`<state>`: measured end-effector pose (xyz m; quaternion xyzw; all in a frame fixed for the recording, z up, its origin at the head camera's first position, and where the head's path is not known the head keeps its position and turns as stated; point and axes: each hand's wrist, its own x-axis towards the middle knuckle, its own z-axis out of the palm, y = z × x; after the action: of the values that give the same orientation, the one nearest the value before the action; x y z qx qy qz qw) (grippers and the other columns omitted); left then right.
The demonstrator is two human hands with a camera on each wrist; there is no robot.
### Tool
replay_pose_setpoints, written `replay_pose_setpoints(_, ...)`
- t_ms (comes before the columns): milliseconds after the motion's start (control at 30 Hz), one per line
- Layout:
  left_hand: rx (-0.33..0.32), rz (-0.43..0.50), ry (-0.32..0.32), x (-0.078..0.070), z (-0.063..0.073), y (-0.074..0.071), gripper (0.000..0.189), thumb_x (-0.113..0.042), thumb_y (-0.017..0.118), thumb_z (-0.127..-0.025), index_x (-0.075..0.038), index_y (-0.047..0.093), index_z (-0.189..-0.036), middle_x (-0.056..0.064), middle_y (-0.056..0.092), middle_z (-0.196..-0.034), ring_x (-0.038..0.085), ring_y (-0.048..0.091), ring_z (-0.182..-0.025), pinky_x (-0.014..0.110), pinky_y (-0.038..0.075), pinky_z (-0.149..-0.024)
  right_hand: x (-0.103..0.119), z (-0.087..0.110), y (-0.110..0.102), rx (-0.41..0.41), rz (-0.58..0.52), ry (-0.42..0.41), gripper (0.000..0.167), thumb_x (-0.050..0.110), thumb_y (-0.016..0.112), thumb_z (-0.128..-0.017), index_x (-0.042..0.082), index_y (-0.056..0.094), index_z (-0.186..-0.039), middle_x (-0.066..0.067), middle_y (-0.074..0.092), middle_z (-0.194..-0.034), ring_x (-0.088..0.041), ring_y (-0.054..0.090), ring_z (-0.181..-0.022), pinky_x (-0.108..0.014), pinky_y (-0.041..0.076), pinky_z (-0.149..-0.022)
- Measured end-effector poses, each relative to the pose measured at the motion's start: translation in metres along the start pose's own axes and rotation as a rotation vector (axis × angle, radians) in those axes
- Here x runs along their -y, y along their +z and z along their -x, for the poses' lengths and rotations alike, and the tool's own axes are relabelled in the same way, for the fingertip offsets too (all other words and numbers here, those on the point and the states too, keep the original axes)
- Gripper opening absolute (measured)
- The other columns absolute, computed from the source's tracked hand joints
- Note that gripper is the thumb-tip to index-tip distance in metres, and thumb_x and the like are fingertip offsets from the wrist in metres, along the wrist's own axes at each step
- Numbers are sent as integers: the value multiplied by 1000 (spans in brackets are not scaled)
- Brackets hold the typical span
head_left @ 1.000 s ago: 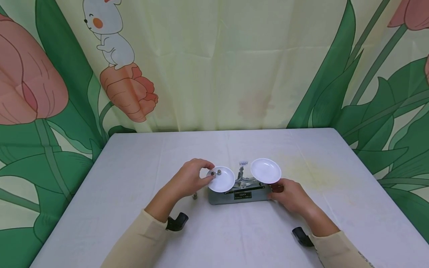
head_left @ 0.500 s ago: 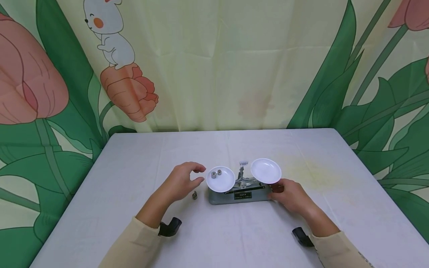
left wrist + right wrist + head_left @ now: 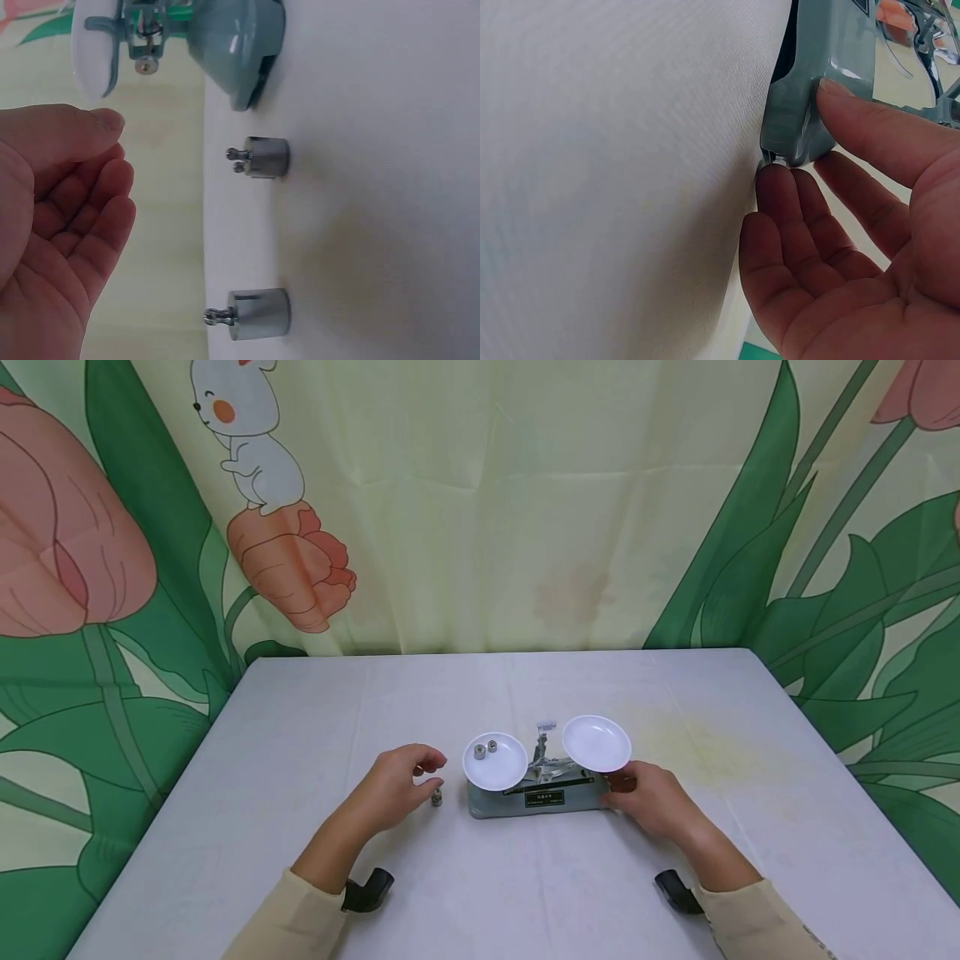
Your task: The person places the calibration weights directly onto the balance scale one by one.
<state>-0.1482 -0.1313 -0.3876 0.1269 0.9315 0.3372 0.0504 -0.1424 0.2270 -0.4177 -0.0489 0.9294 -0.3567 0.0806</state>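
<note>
Our left hand (image 3: 392, 789), fingers loosely bent and empty, hovers near knobbed silver metal weights (image 3: 262, 315) on the white-clothed table (image 3: 360, 702), as our right hand (image 3: 648, 799) grips the glossy grey-green balance (image 3: 495, 805) there, where a jolt might topple two small silver weights (image 3: 479, 752) on its round white pan (image 3: 504, 770).

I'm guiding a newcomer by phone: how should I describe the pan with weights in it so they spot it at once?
On the white-covered table stands a grey balance. At its end nearer the person's left hand is a round white pan. Two small metal weights in it set it apart from the other pan.
</note>
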Motion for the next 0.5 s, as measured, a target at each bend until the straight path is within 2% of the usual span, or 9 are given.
replay_pose_setpoints(500,46,-21,-33,14,9,19,20,-5,77,-87,-8,71,-106,-1,68,-99,22,63,-98,40,55,-89,-1,-1,1,0,0,8,46,16,81,-82,-6,64,-119,-17,69,-113,-33,65,-103,-48,55,-84)
